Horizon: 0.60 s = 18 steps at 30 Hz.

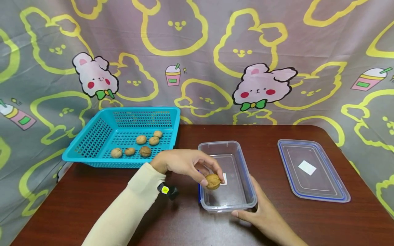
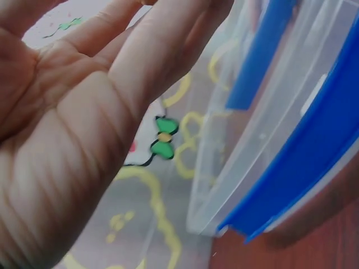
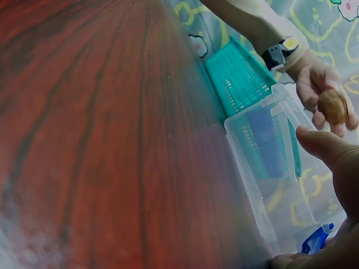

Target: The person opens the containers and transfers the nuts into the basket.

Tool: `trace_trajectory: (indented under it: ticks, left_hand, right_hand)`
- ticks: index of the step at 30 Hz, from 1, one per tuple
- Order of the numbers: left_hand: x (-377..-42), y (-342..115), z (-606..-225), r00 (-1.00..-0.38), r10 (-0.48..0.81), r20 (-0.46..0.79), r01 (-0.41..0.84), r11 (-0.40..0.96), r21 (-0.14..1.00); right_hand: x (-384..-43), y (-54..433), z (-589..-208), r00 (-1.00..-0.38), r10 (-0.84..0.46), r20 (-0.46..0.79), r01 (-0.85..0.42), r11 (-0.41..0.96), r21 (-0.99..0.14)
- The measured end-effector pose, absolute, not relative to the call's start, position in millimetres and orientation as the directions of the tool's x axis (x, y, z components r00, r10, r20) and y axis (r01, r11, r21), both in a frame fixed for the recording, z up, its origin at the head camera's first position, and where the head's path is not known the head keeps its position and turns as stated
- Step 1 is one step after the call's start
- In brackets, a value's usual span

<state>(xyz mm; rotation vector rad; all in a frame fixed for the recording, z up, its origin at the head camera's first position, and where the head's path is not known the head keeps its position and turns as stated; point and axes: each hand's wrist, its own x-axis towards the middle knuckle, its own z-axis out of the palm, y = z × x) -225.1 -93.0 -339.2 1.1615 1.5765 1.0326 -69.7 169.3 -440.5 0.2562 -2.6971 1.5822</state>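
A walnut [image 1: 213, 181] is pinched between the thumb and fingertips of my left hand [image 1: 187, 165], over the clear plastic container [image 1: 226, 206]. The container stands uncovered on the table, with blue latches [image 2: 314, 145] on its sides. My right hand [image 1: 261, 205] grips its near right corner. The thumb lies at the front wall and the fingers go along the right side, partly hidden by it. In the right wrist view, the walnut [image 3: 333, 106] shows in the left hand, just past the container rim. The left wrist view shows the left palm [image 2: 61, 157] beside the container, but not the walnut.
At the back left, a turquoise plastic basket [image 1: 92, 160] holds several walnuts [image 1: 141, 139]. A clear lid [image 1: 326, 181] with a blue seal lies flat to the right of the container. Behind the brown table [image 1: 184, 225] hangs a patterned curtain [image 1: 203, 68].
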Motion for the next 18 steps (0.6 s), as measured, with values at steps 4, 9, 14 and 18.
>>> trace_trajectory:
  ticks: [4, 9, 14, 18]
  left_hand:
    - [-223.5, -118.4, -331.0, -0.218, 0.967, -0.134, 0.177, 0.174, 0.969]
    - [-221.4, -155.4, -321.5, -0.302, 0.948, -0.099, 0.164, 0.154, 0.974]
    - [-221.2, -196.0, -313.7, -0.418, 0.906, -0.064, 0.230, 0.174, 0.957]
    - [-224.3, -230.7, -311.1, -0.516, 0.855, -0.052, 0.200, 0.180, 0.963]
  right_hand:
    - [-69.8, 169.4, -439.3, -0.988, -0.134, 0.076, -0.132, 0.482, -0.866]
    - [-69.1, 169.0, -438.6, -0.988, -0.132, 0.075, -0.131, 0.492, -0.861]
    - [-68.8, 168.6, -437.6, -0.990, -0.127, 0.069, -0.123, 0.497, -0.859]
    - [-68.6, 168.8, -437.4, -0.988, -0.133, 0.081, -0.137, 0.494, -0.858]
